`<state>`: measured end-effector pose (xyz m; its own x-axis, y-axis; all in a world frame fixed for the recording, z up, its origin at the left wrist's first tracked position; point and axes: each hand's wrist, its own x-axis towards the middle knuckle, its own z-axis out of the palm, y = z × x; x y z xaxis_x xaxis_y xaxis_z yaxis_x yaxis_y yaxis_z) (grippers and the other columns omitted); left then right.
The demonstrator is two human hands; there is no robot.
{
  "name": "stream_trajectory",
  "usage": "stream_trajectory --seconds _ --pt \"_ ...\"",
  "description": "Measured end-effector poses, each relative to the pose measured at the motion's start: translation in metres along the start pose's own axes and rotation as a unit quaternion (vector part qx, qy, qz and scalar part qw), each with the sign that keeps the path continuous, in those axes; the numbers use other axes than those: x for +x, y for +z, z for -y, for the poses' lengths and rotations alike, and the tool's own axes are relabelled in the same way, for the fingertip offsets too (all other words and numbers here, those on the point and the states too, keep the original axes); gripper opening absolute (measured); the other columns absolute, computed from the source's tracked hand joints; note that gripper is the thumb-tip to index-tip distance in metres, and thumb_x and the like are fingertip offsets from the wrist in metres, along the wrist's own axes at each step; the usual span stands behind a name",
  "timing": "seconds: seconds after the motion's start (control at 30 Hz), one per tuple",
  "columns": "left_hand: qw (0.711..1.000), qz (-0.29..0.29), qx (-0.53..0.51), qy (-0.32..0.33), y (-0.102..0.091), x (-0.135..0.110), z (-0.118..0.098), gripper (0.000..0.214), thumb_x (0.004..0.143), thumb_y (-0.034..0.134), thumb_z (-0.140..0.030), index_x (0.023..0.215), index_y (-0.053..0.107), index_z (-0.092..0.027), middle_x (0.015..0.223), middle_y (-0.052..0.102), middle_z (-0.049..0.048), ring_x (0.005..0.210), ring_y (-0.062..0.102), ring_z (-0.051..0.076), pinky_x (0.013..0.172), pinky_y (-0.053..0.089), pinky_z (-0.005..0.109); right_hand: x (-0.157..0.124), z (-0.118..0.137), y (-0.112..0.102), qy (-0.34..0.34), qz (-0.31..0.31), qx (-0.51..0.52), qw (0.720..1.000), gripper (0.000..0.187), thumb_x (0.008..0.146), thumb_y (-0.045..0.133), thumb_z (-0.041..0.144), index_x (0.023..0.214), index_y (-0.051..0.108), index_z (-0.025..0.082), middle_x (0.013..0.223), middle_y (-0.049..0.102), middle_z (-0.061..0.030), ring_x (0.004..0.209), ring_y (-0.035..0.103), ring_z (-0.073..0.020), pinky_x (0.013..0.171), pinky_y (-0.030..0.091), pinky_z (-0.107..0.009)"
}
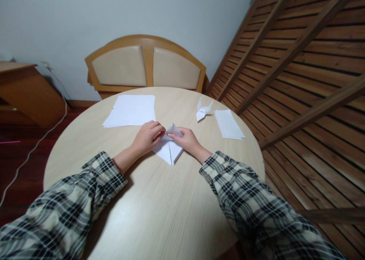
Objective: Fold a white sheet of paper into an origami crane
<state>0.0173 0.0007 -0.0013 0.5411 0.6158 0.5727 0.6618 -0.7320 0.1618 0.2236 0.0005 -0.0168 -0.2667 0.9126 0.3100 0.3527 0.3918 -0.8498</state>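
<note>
A partly folded sheet of white paper (167, 150) lies on the table between my hands, one corner pointing towards me and a dark slit running down its middle. At its far end a flap stands raised. My left hand (148, 136) pinches the paper's upper left edge, thumb and fingers closed. From the other side my right hand (186, 140) grips the raised flap, its thumb lying on top of the paper. The fingertips of both hands nearly meet at the flap's base. Parts of the paper are hidden under the fingers.
On the round wooden table (159, 214), a stack of white sheets (131, 110) lies at the back left. A folded paper crane (202, 112) stands at the back right, beside narrow paper strips (229, 124). Behind is a padded headboard (119, 66); slatted wood (308, 81) rises at right.
</note>
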Motion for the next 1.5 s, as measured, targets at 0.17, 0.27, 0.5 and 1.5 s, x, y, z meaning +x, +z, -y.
stream_trajectory --seconds 0.17,0.27,0.5,1.5 --pt "1.000 -0.021 -0.022 0.000 0.002 -0.001 -0.002 0.013 0.098 0.052 -0.024 0.090 0.061 -0.020 0.089 0.063 0.0062 0.083 0.056 0.022 0.075 0.044 0.036 0.001 -0.004 0.001 -0.001 0.003 -0.017 1.000 0.028 0.083 0.069 0.042 0.073 0.066 0.017 0.071 0.064 -0.0006 0.065 0.054 -0.0138 0.057 0.036 -0.027" --pt "0.997 -0.057 -0.049 -0.004 0.004 -0.001 -0.004 0.016 0.099 0.054 -0.032 0.091 0.060 -0.020 0.089 0.061 0.0057 0.083 0.056 0.021 0.074 0.045 0.035 0.002 -0.006 0.001 -0.020 0.015 -0.013 1.000 0.022 0.085 0.067 0.038 0.080 0.071 0.017 0.077 0.070 -0.0025 0.071 0.060 -0.0154 0.060 0.039 -0.027" --pt "0.997 -0.070 -0.043 0.007 0.006 0.003 -0.011 0.020 0.097 0.053 -0.022 0.078 0.055 -0.021 0.077 0.057 0.0029 0.076 0.051 0.020 0.069 0.040 0.034 0.002 -0.007 0.001 -0.034 0.016 -0.008 0.999 0.015 0.084 0.067 0.031 0.084 0.075 0.018 0.085 0.074 -0.0034 0.078 0.064 -0.0173 0.070 0.046 -0.029" --pt "0.974 -0.190 -0.117 -0.037 0.017 0.010 -0.019 0.018 0.099 0.055 -0.030 0.087 0.064 -0.020 0.088 0.061 0.0040 0.085 0.058 0.020 0.076 0.048 0.035 0.003 -0.008 0.005 -0.025 0.021 -0.017 0.999 0.019 0.084 0.065 0.034 0.076 0.071 0.017 0.072 0.068 -0.0001 0.068 0.059 -0.0146 0.062 0.040 -0.027"
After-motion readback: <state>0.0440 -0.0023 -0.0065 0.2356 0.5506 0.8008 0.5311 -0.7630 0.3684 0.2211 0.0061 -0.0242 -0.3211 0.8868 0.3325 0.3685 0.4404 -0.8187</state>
